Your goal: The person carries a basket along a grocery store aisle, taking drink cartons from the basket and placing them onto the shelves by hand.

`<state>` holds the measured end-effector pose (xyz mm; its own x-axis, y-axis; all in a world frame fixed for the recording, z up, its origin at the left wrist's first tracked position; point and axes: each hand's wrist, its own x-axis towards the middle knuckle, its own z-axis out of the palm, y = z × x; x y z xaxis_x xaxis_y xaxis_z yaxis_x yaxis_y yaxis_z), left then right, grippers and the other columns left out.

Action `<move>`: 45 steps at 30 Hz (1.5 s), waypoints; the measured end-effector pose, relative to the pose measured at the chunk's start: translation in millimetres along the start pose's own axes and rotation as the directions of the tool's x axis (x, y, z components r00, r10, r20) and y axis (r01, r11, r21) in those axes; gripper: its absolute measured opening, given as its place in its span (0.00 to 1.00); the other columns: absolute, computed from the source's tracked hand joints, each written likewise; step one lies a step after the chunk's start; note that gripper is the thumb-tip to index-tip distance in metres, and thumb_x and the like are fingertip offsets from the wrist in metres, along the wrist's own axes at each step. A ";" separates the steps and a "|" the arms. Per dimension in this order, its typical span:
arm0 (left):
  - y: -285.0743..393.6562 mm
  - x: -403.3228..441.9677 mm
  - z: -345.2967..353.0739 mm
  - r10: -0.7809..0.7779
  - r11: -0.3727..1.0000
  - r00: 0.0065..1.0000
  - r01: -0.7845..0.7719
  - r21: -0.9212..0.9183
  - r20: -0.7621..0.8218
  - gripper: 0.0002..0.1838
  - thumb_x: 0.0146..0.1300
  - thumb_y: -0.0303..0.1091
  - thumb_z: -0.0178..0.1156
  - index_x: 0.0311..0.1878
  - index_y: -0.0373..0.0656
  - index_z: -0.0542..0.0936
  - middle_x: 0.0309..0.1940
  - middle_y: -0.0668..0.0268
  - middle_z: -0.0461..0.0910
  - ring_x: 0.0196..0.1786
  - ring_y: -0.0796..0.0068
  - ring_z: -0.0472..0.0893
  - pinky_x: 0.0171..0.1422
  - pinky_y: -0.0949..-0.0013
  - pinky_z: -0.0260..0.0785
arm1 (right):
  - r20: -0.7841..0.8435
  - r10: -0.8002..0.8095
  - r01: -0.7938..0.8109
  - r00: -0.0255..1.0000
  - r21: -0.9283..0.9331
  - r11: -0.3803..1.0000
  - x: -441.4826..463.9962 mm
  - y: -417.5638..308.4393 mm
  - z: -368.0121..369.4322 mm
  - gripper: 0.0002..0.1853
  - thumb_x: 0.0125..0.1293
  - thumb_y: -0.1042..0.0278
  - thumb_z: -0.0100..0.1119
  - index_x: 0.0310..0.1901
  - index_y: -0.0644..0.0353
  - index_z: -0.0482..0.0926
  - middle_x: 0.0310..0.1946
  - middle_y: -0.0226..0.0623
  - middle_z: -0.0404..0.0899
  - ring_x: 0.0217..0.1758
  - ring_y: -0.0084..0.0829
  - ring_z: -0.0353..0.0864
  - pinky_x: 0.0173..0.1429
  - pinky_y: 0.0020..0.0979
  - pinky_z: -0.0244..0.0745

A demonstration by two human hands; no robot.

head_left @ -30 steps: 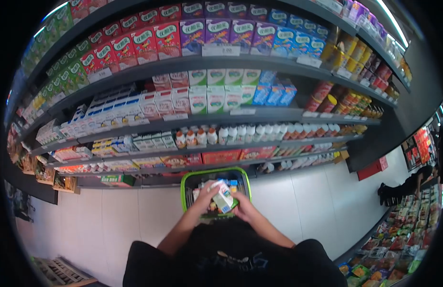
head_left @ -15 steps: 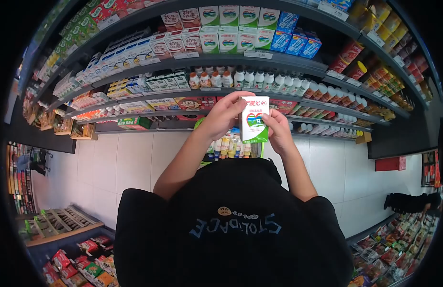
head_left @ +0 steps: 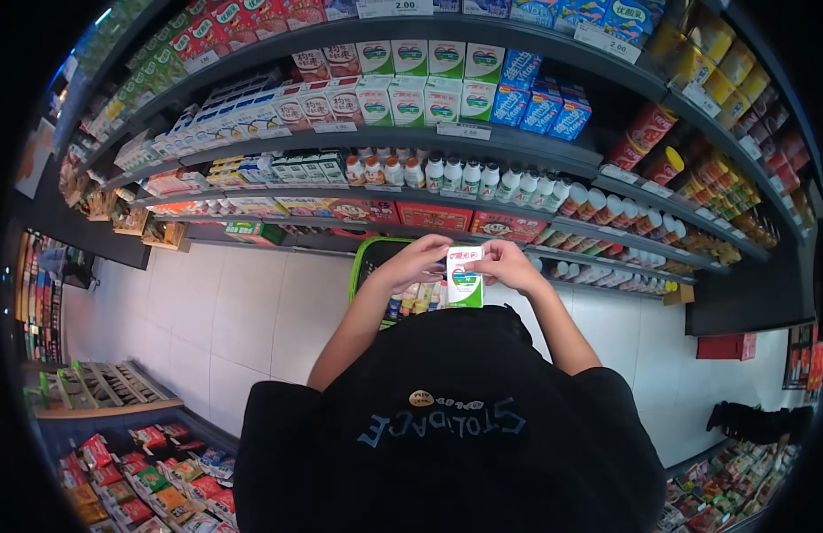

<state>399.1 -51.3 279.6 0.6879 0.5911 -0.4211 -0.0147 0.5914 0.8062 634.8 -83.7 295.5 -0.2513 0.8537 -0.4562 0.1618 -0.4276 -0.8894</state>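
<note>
A small white and green milk carton (head_left: 466,282) with red lettering and a rainbow heart is upright in front of my chest. My right hand (head_left: 511,268) grips it from the right, with the thumb across its front. At the carton's upper left edge is my left hand (head_left: 413,265), its fingers curved and apart; whether the fingertips touch the carton is hard to tell. Below and behind both hands sits a shopping basket (head_left: 356,274) with a green rim. Several small bottles (head_left: 415,300) show inside it, partly covered by my left hand and the carton.
Ahead runs a curved shelf unit (head_left: 358,138) with matching milk cartons (head_left: 409,99), blue drink boxes (head_left: 542,108) and white bottles (head_left: 471,176). Bins of packaged snacks (head_left: 149,480) stand behind me on the left. A person in dark clothing (head_left: 754,421) is at the far right.
The carton and both hands have come down and closer to my body. My left thumb has left the carton's front, while my right hand keeps its grip. More of the basket shows.
</note>
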 end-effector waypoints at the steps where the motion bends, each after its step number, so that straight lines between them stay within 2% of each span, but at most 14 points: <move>1: -11.3 4.1 -13.8 -0.045 0.999 0.986 0.047 0.006 -0.159 0.21 0.70 0.46 0.53 0.61 0.47 0.69 0.55 0.66 0.71 0.53 0.70 0.76 0.57 0.62 0.71 | -0.020 0.045 -0.048 0.999 -0.186 0.981 9.8 4.6 -5.6 0.17 0.52 0.62 0.73 0.39 0.60 0.78 0.28 0.27 0.78 0.31 0.16 0.76 0.34 0.21 0.71; 2: -24.0 7.6 -30.4 -0.086 0.996 0.945 0.091 0.003 -0.314 0.22 0.69 0.47 0.55 0.60 0.47 0.69 0.56 0.65 0.70 0.52 0.69 0.77 0.56 0.62 0.71 | -0.013 0.035 -0.037 0.999 -0.189 0.981 17.5 7.1 -10.9 0.17 0.52 0.62 0.73 0.39 0.60 0.78 0.28 0.27 0.78 0.31 0.16 0.76 0.34 0.21 0.71; 4: -63.8 6.0 -71.6 -0.151 0.988 0.882 0.115 -0.108 -0.446 0.24 0.66 0.52 0.56 0.57 0.45 0.70 0.54 0.62 0.72 0.50 0.68 0.78 0.53 0.61 0.75 | -0.155 -0.263 0.133 0.952 -0.564 0.815 27.9 10.0 -21.0 0.21 0.48 0.62 0.75 0.39 0.65 0.79 0.27 0.31 0.78 0.31 0.22 0.77 0.37 0.26 0.73; 5: -96.9 4.7 -101.9 -0.174 0.978 0.879 0.104 -0.179 -0.444 0.24 0.67 0.52 0.55 0.56 0.43 0.70 0.51 0.60 0.74 0.47 0.67 0.79 0.48 0.61 0.77 | -0.214 -0.325 0.162 0.921 -0.549 0.820 33.3 6.5 -25.9 0.25 0.44 0.55 0.76 0.36 0.65 0.77 0.25 0.35 0.76 0.29 0.30 0.77 0.38 0.33 0.74; 8: -167.8 -32.0 -138.6 -0.306 0.903 0.791 0.064 -0.425 -0.530 0.18 0.65 0.48 0.57 0.45 0.43 0.74 0.36 0.62 0.76 0.31 0.64 0.82 0.32 0.64 0.79 | -0.193 -0.340 0.281 0.920 -0.279 0.918 55.1 -20.3 -54.4 0.20 0.47 0.67 0.74 0.40 0.65 0.77 0.28 0.29 0.79 0.32 0.18 0.77 0.35 0.25 0.72; 10: -247.1 -60.8 -166.5 -0.365 0.895 0.639 0.043 -0.443 -0.677 0.15 0.66 0.44 0.55 0.43 0.41 0.74 0.31 0.61 0.76 0.26 0.65 0.81 0.28 0.63 0.79 | -0.186 -0.452 0.437 0.872 -0.119 0.892 60.5 -55.6 -70.3 0.18 0.50 0.74 0.71 0.42 0.65 0.77 0.32 0.29 0.81 0.34 0.15 0.77 0.36 0.20 0.72; 12: -321.4 -104.4 -172.0 -0.413 0.907 0.372 0.249 -0.339 -0.831 0.16 0.64 0.44 0.55 0.40 0.37 0.74 0.28 0.56 0.77 0.25 0.61 0.80 0.23 0.59 0.77 | -0.198 -0.603 0.604 0.772 -0.064 0.794 60.3 -96.8 -82.5 0.17 0.53 0.75 0.70 0.44 0.66 0.76 0.36 0.33 0.82 0.36 0.17 0.79 0.40 0.20 0.75; 13: -379.7 -116.5 -184.5 -0.541 0.778 0.198 0.486 -0.398 -0.817 0.19 0.63 0.45 0.55 0.35 0.34 0.77 0.27 0.50 0.78 0.29 0.57 0.82 0.29 0.56 0.76 | -0.234 -0.638 0.650 0.733 -0.036 0.759 59.1 -116.7 -83.8 0.17 0.54 0.74 0.69 0.45 0.67 0.76 0.37 0.34 0.82 0.39 0.19 0.80 0.43 0.22 0.75; 14: -401.3 -138.3 -172.2 -0.567 0.698 0.162 0.616 -0.366 -0.808 0.19 0.63 0.45 0.55 0.35 0.34 0.77 0.27 0.50 0.78 0.29 0.57 0.82 0.29 0.56 0.76 | -0.271 -0.671 0.694 0.690 -0.013 0.720 58.6 -135.8 -85.5 0.17 0.55 0.74 0.69 0.46 0.67 0.76 0.39 0.36 0.82 0.41 0.21 0.81 0.46 0.23 0.76; 16: -412.6 -178.4 -136.2 -0.604 0.597 0.202 0.756 -0.269 -0.771 0.19 0.63 0.45 0.55 0.35 0.34 0.77 0.27 0.50 0.79 0.29 0.57 0.82 0.29 0.56 0.76 | -0.290 -0.721 0.714 0.630 -0.150 0.684 72.1 -156.4 -99.2 0.24 0.55 0.70 0.71 0.51 0.70 0.75 0.43 0.42 0.82 0.47 0.27 0.82 0.52 0.28 0.76; 20: -419.6 -196.9 -91.1 -0.593 0.590 0.305 0.795 -0.143 -0.746 0.19 0.63 0.45 0.55 0.35 0.34 0.77 0.27 0.50 0.79 0.30 0.56 0.82 0.30 0.56 0.76 | -0.318 -0.774 0.587 0.548 -0.513 0.627 104.8 -169.4 -114.9 0.30 0.53 0.67 0.70 0.57 0.71 0.73 0.47 0.49 0.81 0.45 0.33 0.85 0.48 0.29 0.79; 29: -384.0 -154.9 -81.6 -0.449 0.699 0.455 0.715 0.015 -0.769 0.19 0.63 0.46 0.55 0.35 0.34 0.78 0.27 0.50 0.79 0.31 0.56 0.83 0.31 0.56 0.76 | -0.405 -0.724 0.468 0.559 -0.567 0.678 133.9 -161.6 -104.8 0.28 0.55 0.65 0.69 0.56 0.70 0.74 0.47 0.47 0.80 0.45 0.32 0.82 0.46 0.28 0.77; 43: -355.9 -162.1 -102.5 -0.432 0.636 0.499 0.759 0.139 -0.751 0.20 0.62 0.46 0.55 0.34 0.34 0.79 0.27 0.49 0.79 0.32 0.56 0.83 0.33 0.56 0.76 | -0.454 -0.742 0.447 0.493 -0.600 0.664 139.1 -145.3 -70.3 0.32 0.57 0.67 0.66 0.62 0.65 0.66 0.41 0.50 0.80 0.40 0.44 0.84 0.41 0.38 0.81; 45: -353.7 -164.5 -108.5 -0.433 0.628 0.505 0.763 0.152 -0.747 0.20 0.62 0.46 0.55 0.34 0.34 0.79 0.27 0.49 0.79 0.32 0.56 0.83 0.34 0.56 0.76 | -0.312 -0.724 0.083 0.615 -0.887 0.453 136.5 -148.4 -66.6 0.34 0.56 0.62 0.65 0.63 0.60 0.64 0.36 0.48 0.81 0.36 0.48 0.84 0.38 0.41 0.80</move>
<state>212.4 -298.3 18.6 -0.1887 0.4521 -0.8718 0.6262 0.7392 0.2478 640.0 116.1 367.2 0.0262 0.9274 0.3732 0.8993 0.1411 -0.4139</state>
